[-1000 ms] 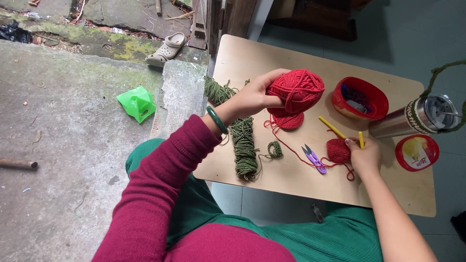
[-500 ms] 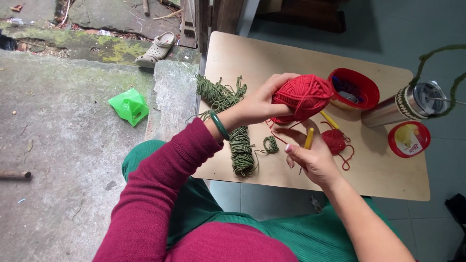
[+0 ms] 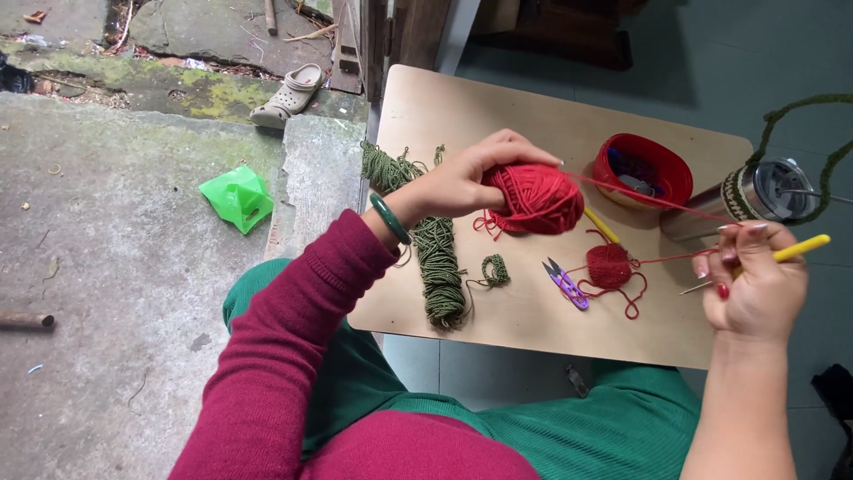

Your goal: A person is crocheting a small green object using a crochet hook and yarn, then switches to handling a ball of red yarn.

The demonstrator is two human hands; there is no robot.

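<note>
Two hands work over a small wooden table (image 3: 533, 107): the left hand (image 3: 462, 182) grips a red yarn ball (image 3: 533, 197) held above it, while the right hand (image 3: 755, 284), now pulled away rightward, closes around a yellow crochet hook (image 3: 800, 249), drawing the red strand (image 3: 657, 201) taut.

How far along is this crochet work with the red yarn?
Early, by the look of it. Done: only a small red crocheted piece lies on the table. In hand: the left hand holds the red yarn ball, the right hand a yellow-handled crochet hook. Left: the ball looks nearly full, and the green yarn skein lies unused.
</note>
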